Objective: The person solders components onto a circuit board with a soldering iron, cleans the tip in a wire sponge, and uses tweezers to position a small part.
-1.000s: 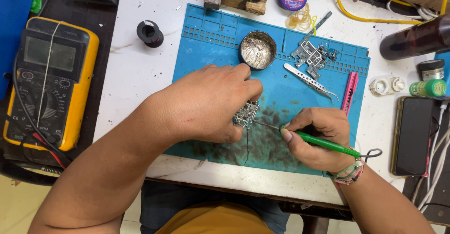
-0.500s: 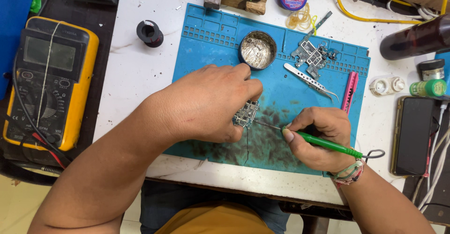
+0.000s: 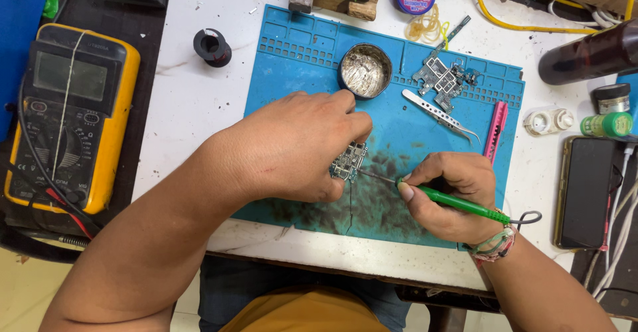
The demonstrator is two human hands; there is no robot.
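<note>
Pinning the small circuit board at the blue mat's six o'clock with our closed left hand, we are gripping the green soldering iron in our clenched right hand, risking a slipped tip bridging neighbouring pads.

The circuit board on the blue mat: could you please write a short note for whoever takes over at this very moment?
Left hand: presses the small circuit board flat on the blue mat.
Right hand: grips the green-handled tool like a pen, its metal tip at the board's right edge.
Nearby on the mat: round tin, a second board, tweezers, a pink tool. The yellow multimeter lies to the left, off the mat.
Done: board placed and steadied, tip brought to it.
Left: the work at the tip; how far along it is cannot be told.
</note>
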